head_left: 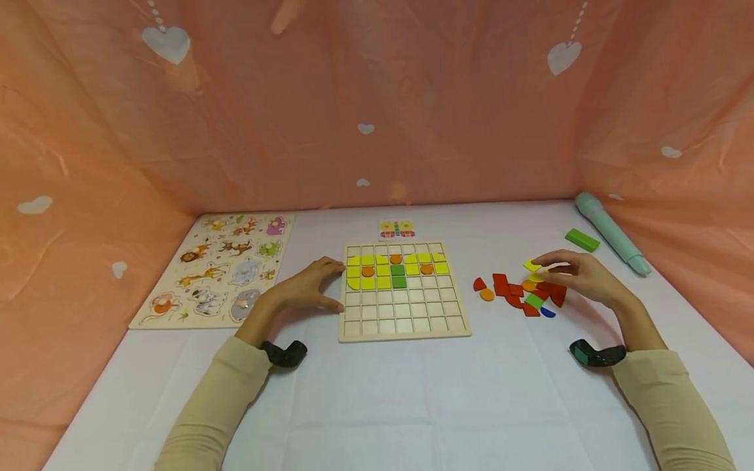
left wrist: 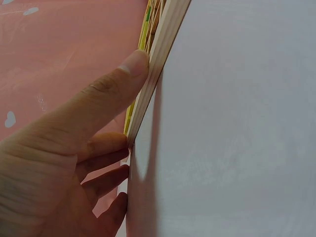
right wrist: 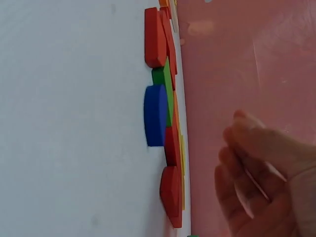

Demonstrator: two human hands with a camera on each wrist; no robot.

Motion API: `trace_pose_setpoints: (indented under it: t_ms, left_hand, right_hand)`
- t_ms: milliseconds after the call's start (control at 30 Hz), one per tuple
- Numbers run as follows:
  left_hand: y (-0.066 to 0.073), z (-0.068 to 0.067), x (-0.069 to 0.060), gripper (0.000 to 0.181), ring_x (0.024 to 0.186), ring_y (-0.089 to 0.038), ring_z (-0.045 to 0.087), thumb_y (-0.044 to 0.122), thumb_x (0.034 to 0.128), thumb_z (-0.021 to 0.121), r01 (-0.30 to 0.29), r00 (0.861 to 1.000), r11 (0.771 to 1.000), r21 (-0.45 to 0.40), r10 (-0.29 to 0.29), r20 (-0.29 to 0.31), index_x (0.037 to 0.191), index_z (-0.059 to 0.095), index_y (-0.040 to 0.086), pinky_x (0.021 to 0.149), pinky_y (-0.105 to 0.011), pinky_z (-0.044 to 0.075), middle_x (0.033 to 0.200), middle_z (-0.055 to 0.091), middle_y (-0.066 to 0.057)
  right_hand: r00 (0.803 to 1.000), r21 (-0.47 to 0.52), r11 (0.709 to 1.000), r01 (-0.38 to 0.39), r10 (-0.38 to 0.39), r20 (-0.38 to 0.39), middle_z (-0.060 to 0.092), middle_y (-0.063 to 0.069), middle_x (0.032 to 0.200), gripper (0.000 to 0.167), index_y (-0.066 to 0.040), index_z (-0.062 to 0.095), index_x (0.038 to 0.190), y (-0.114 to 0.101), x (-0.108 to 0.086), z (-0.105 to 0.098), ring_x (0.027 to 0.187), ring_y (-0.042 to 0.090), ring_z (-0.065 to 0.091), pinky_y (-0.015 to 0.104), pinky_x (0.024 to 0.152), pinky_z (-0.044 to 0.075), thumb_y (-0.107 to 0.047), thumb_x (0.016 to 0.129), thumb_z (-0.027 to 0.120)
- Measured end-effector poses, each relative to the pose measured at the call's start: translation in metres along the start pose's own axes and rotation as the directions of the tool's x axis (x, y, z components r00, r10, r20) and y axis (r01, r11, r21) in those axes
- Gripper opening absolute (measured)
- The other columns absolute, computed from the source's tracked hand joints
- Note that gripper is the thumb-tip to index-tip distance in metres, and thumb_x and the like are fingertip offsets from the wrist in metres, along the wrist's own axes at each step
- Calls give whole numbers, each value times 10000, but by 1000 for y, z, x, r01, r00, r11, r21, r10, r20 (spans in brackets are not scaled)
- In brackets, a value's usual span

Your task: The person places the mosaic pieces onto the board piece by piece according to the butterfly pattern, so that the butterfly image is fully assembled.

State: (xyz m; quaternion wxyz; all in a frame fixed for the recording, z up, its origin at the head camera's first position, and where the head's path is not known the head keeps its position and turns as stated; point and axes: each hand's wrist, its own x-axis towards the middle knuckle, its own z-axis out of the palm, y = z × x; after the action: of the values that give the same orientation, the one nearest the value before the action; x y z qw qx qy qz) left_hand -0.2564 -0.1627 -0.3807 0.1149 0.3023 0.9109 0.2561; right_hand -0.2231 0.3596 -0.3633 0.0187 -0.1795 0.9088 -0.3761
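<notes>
In the head view a wooden grid board (head_left: 406,326) lies in the middle of the table, its upper rows partly filled with yellow, orange and green pieces. My left hand (head_left: 306,284) touches the board's left edge with thumb and fingertips spread apart. Over a loose pile of flat pieces on the right hovers my right hand (head_left: 580,275), its fingers bent near a yellow piece (head_left: 532,265). In the right wrist view this hand shows nothing between its fingers. The pile holds red pieces (head_left: 501,284), a green piece (head_left: 534,301) and a blue piece (right wrist: 155,116).
A card with a butterfly pattern (head_left: 397,229) lies behind the board. To the left is an animal peg puzzle (head_left: 224,275). Green blocks (head_left: 582,240) and a mint microphone-shaped toy (head_left: 612,232) lie at the back right. Pink cloth (head_left: 377,163) hangs behind the table.
</notes>
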Motion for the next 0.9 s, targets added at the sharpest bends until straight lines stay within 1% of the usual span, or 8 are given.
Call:
trace_pose_setpoints:
  t_ms: [133, 267, 367, 467, 533, 700, 800, 900]
  left_hand:
    - [2, 0, 0, 842, 1320, -319, 314, 330, 714, 801, 8, 1000, 1000, -1, -8, 6, 1372, 405, -16, 1130, -456, 209, 1386, 388, -172]
    - [4, -1, -1, 827, 1317, -321, 317, 321, 718, 799, 9, 1000, 1000, -3, -9, 3, 1364, 414, -22, 1129, -455, 211, 1381, 391, -176]
    - [4, -2, -1, 815, 1311, -325, 324, 310, 720, 798, 3, 1000, 1000, -3, -3, -1, 1357, 420, -30, 1127, -459, 215, 1372, 398, -182]
    - [4, -2, -1, 816, 1313, -321, 323, 314, 721, 797, 3, 1000, 1000, -2, -3, 1, 1359, 417, -25, 1128, -454, 214, 1372, 398, -179]
    - [3, -1, -1, 818, 1314, -321, 322, 319, 723, 796, 5, 1000, 1000, -4, -5, 2, 1362, 415, -21, 1128, -456, 214, 1373, 398, -177]
    - [2, -1, -1, 823, 1316, -314, 320, 331, 723, 795, 8, 1000, 1000, -6, -8, 1, 1365, 413, -15, 1129, -454, 213, 1373, 397, -169]
    - [2, -1, -1, 820, 1315, -311, 323, 329, 724, 793, 0, 1000, 1000, -3, 0, 2, 1365, 414, -14, 1129, -451, 213, 1371, 400, -166]
    - [1, -1, -1, 814, 1310, -313, 329, 323, 725, 793, -10, 1000, 1000, 1, 10, 1, 1362, 416, -18, 1129, -450, 214, 1365, 405, -169]
  right_hand:
    - [996, -82, 997, 10, -17, -83, 554, 195, 1186, 320, -2, 582, 1208, 8, 1, 2, 986, -23, 493, 19, 776, 412, -144, 921, 588]
    - [989, -132, 991, -28, 9, -145, 561, 224, 1176, 351, 24, 574, 1207, 8, 4, 7, 1020, 188, 532, -9, 760, 372, -177, 920, 594]
    - [986, -166, 982, -87, 60, -157, 556, 247, 1156, 421, 46, 553, 1218, 6, 10, 11, 1007, 346, 521, 139, 801, 445, -240, 913, 605]
    - [979, -200, 967, -158, 126, -162, 556, 254, 1120, 511, 60, 528, 1232, 6, 19, 18, 988, 368, 516, 362, 831, 480, -317, 899, 618]
    - [972, -212, 958, -193, 156, -176, 568, 255, 1084, 531, 76, 530, 1216, 7, 25, 22, 966, 355, 522, 441, 836, 474, -328, 887, 633]
    - [957, -226, 943, -242, 194, -214, 609, 226, 977, 428, 81, 586, 1121, 5, 33, 27, 850, 300, 548, 271, 692, 486, -263, 875, 654]
    - [958, -233, 946, -224, 169, -233, 622, 216, 949, 373, 65, 613, 1095, -1, 35, 27, 827, 292, 548, 201, 627, 453, -232, 874, 654]
    - [961, -214, 963, -164, 107, -256, 627, 211, 976, 357, 44, 624, 1108, -14, 39, 27, 866, 304, 551, 154, 635, 435, -229, 879, 652]
